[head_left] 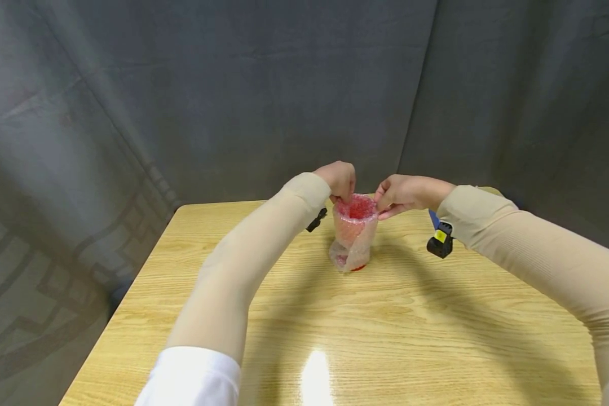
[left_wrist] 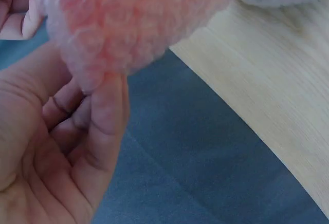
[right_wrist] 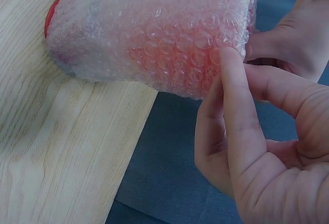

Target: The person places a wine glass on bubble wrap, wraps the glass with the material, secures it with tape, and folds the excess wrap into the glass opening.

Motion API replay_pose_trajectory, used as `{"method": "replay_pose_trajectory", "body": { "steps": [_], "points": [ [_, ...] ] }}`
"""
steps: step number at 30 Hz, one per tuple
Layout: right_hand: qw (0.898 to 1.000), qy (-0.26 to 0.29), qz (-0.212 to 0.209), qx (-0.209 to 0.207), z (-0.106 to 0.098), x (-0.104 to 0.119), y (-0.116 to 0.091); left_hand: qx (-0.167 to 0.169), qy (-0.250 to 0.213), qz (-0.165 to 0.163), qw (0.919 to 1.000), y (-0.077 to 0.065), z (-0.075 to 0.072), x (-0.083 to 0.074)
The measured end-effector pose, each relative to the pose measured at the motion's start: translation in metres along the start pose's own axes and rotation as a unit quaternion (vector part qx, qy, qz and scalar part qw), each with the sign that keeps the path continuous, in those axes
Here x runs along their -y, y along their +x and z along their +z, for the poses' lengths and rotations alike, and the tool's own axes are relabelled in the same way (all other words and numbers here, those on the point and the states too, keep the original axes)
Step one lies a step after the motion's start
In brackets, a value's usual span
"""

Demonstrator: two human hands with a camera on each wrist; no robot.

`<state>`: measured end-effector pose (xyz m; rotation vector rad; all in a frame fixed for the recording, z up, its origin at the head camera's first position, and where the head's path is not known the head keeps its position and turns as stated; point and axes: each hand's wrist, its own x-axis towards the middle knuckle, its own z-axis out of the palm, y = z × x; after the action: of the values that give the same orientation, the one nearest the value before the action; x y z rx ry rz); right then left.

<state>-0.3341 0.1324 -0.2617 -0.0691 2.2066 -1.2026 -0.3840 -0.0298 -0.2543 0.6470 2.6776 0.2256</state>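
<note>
A roll of clear bubble wrap (head_left: 354,232) stands upright on the table around something red, its open top showing red inside. A bit of red edge (right_wrist: 52,17) sticks out at the bottom in the right wrist view; what the red thing is stays hidden. With thumb and fingers, my left hand (head_left: 339,179) pinches the wrap's top rim on the left side. On the opposite side my right hand (head_left: 410,192) pinches the same rim, its thumb and forefinger close on the bubbly sheet (right_wrist: 205,41).
The wooden table (head_left: 411,327) spreads out in front of the wrap, its far edge just behind it. Grey cloth (head_left: 284,101) hangs behind and to the left. A small blue thing (head_left: 433,219) is partly hidden behind the right wrist camera (head_left: 440,241).
</note>
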Motion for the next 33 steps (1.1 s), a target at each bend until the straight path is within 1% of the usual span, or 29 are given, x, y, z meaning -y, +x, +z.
{"method": "replay_pose_trajectory", "body": {
  "steps": [3,5,8,9,11,13,15,17,19,20,22,23,24,25,27,29,31,33],
  "points": [
    [1.000,0.003,-0.006,0.006,0.001,0.002,0.001,-0.018,0.018,0.009,0.9996,-0.003,0.000,0.003],
    [1.000,0.006,-0.010,0.008,0.003,0.004,0.002,-0.028,0.003,0.005,0.9996,-0.005,-0.001,0.005],
    [1.000,0.009,-0.012,0.008,0.003,0.005,0.003,-0.029,-0.046,0.005,0.9985,-0.007,-0.004,0.009],
    [1.000,0.009,-0.011,0.007,0.004,0.006,0.003,-0.022,-0.064,0.006,0.9977,-0.008,-0.006,0.011],
    [1.000,0.008,-0.010,0.007,0.004,0.006,0.003,0.004,-0.103,0.003,0.9947,-0.010,-0.009,0.015],
    [1.000,0.007,-0.006,0.005,0.004,0.005,0.004,0.035,-0.140,-0.008,0.9895,-0.012,-0.012,0.021],
    [1.000,0.009,-0.006,0.006,0.004,0.004,0.004,0.068,-0.173,-0.036,0.9819,-0.015,-0.014,0.026],
    [1.000,0.010,-0.009,0.007,0.005,0.003,0.005,0.093,-0.203,-0.068,0.9725,-0.018,-0.016,0.029],
    [1.000,0.011,-0.014,0.008,0.005,0.003,0.006,0.105,-0.229,-0.100,0.9626,-0.020,-0.015,0.029],
    [1.000,0.012,-0.016,0.008,0.005,0.003,0.006,0.110,-0.236,-0.109,0.9593,-0.021,-0.013,0.029],
    [1.000,0.011,-0.020,0.009,0.005,0.003,0.006,0.115,-0.245,-0.114,0.9558,-0.021,-0.009,0.029],
    [1.000,0.012,-0.021,0.009,0.005,0.003,0.006,0.113,-0.244,-0.111,0.9569,-0.021,-0.005,0.029],
    [1.000,0.013,-0.021,0.010,0.005,0.003,0.006,0.109,-0.237,-0.103,0.9599,-0.021,-0.002,0.029],
    [1.000,0.014,-0.022,0.010,0.005,0.004,0.006,0.105,-0.223,-0.091,0.9648,-0.020,0.002,0.030],
    [1.000,0.015,-0.024,0.011,0.007,0.005,0.006,0.092,-0.182,-0.069,0.9765,-0.020,0.008,0.031],
    [1.000,0.014,-0.026,0.010,0.008,0.006,0.006,0.076,-0.145,-0.055,0.9850,-0.018,0.013,0.033],
    [1.000,0.011,-0.027,0.009,0.009,0.007,0.006,0.065,-0.134,-0.050,0.9876,-0.016,0.017,0.033],
    [1.000,0.007,-0.027,0.008,0.010,0.007,0.005,0.059,-0.142,-0.051,0.9868,-0.014,0.019,0.034]
  ]
}}
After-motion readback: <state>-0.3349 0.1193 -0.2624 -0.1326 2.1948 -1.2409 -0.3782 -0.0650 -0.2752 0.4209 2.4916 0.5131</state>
